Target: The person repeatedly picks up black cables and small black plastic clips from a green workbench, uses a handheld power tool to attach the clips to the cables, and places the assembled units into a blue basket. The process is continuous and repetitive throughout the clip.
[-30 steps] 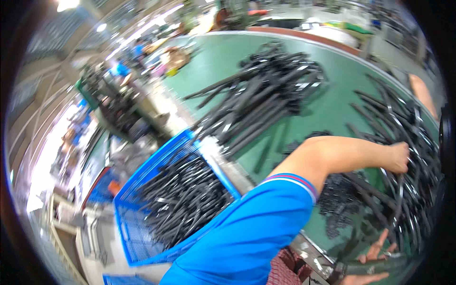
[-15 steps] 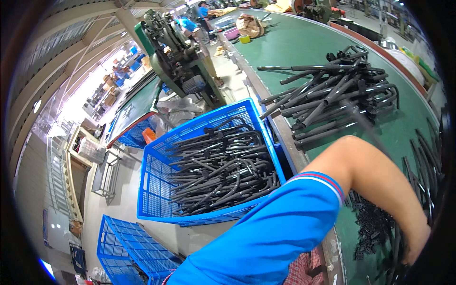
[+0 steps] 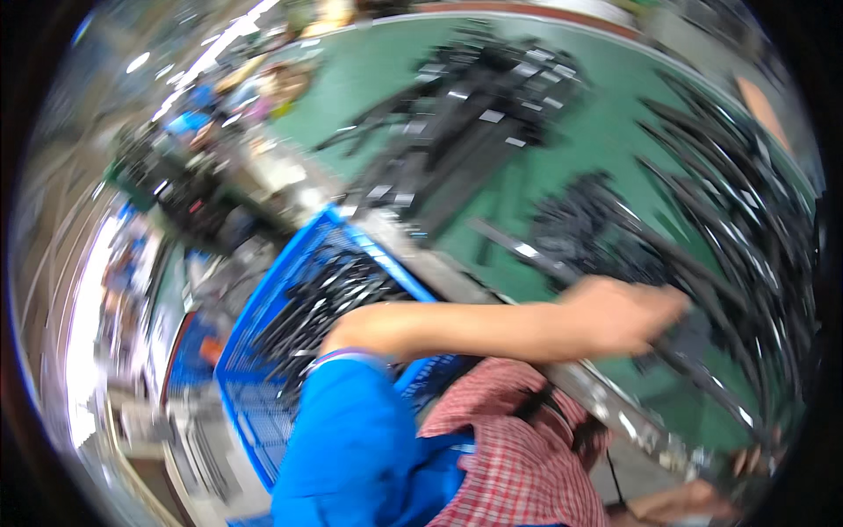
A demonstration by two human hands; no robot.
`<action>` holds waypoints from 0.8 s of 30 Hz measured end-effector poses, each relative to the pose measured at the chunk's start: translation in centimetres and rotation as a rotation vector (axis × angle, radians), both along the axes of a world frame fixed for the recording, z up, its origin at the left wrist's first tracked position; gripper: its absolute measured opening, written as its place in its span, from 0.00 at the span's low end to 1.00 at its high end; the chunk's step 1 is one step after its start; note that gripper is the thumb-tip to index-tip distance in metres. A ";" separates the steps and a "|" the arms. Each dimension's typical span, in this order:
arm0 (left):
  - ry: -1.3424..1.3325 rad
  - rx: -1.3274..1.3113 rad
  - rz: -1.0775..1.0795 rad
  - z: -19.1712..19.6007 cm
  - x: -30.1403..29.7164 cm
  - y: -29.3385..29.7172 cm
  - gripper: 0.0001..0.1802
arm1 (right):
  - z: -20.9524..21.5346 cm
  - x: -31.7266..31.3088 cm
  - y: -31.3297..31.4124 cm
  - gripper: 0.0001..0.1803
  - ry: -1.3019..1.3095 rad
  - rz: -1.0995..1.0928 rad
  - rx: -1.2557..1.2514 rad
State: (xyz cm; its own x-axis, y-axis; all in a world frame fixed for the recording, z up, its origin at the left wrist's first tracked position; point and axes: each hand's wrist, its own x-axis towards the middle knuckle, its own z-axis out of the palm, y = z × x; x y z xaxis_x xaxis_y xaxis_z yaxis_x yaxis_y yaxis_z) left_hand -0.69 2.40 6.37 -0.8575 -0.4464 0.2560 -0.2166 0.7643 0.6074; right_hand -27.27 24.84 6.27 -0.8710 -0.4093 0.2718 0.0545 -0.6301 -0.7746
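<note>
The view is blurred by motion. My left hand reaches across the green table from a blue sleeve, its fingers curled around a long black tube that slants toward the lower right. Close to the tube's lower end, at the right rim, is my right hand; its fingers are smeared, so its grip cannot be made out. A heap of small black parts lies just beyond my left hand. Many long black tubes are spread along the right side of the table.
A stack of black tubes lies farther back on the table. Left of the table edge stands a blue plastic crate with black tubes inside. A green machine is behind it. Another person's arm shows at the far right.
My view has swung right, so the crate and tube stack sit farther left. My left hand has come in from the right rim and now shows with a tube. My right hand has entered view.
</note>
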 end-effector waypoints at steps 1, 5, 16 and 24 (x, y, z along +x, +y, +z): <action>-0.329 0.074 0.082 0.3 0.4 -0.1 0.37 | -0.6 -0.5 0.4 0.41 -0.066 0.148 -0.167; 0.008 -0.255 0.105 -0.5 4.2 0.4 0.27 | -2.4 -3.3 0.4 0.41 -0.274 0.335 -0.315; -0.075 -0.038 -0.101 -7.5 -1.7 1.1 0.15 | -6.3 -2.8 3.3 0.38 -0.364 -0.158 0.190; -0.119 -0.041 0.023 -8.2 -1.2 -0.2 0.17 | -4.3 -6.6 7.1 0.49 0.237 -0.287 0.814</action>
